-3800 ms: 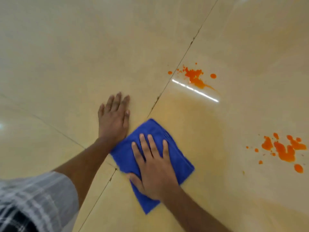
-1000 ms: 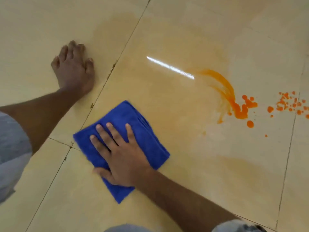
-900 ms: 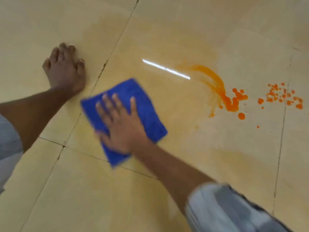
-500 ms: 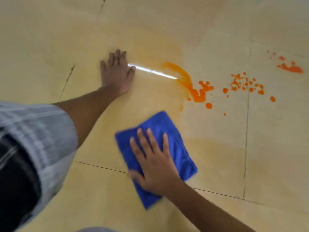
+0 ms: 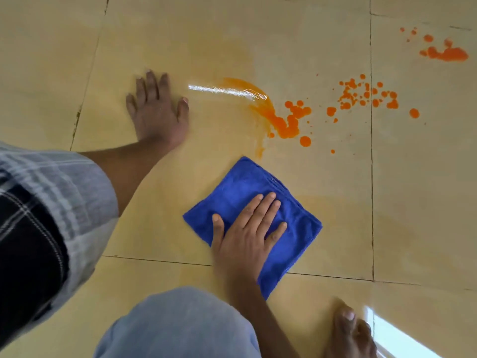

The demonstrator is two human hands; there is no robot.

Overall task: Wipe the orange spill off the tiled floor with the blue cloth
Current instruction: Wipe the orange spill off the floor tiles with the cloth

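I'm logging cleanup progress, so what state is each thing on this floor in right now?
blue cloth: folded, flat on the floor, short of the spill.
orange spill: partly smeared, drops still unwiped.
right hand: flat, pressing the cloth.
left hand: flat on the tile, bracing.
tiled floor: faint orange film where wiped.

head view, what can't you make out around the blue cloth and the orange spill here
- Underside of the folded blue cloth: hidden against the tiled floor, so any orange it has picked up cannot be seen.
- Cloth beneath the right hand: covered by the palm.
- Far orange spill patch: near the right edge; beyond it, unseen.
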